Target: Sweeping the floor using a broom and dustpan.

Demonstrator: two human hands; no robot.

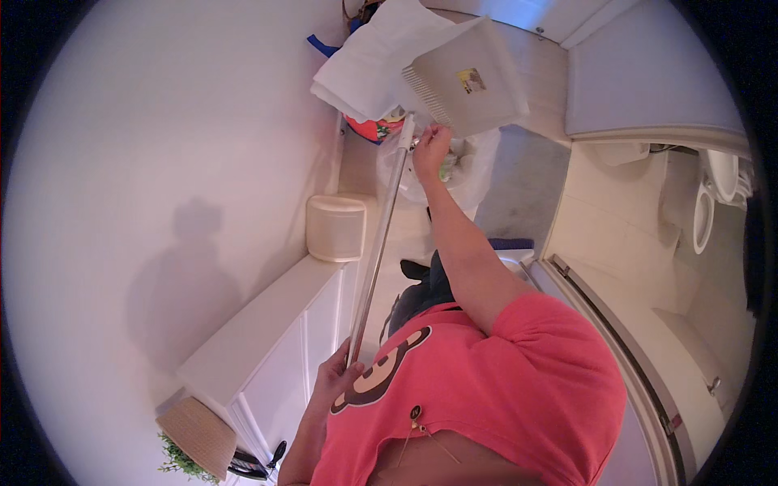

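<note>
Down at my waist, my left hand (pixel 337 370) is wrapped around the lower end of a long metal handle (pixel 383 243). The handle runs up to a white long-handled dustpan (pixel 486 67), which is tipped on its side with its pan facing me. A row of comb teeth (pixel 425 94) lines one edge of the pan, and a small label is stuck inside. My right hand (pixel 431 152) reaches out with curled fingers at the lower end of these teeth. Whether the fingertips pinch anything is hidden. Beneath that hand lies an open clear plastic bag (pixel 477 176) with rubbish inside.
A folded white bundle (pixel 377 61) is behind the dustpan, above a red patterned item (pixel 368 129). Along the left wall stand a beige bin (pixel 336 228) and a white cabinet (pixel 273 328). Blue broom bristles (pixel 510 244) rest by a grey mat (pixel 523 182). A bathroom doorway opens right.
</note>
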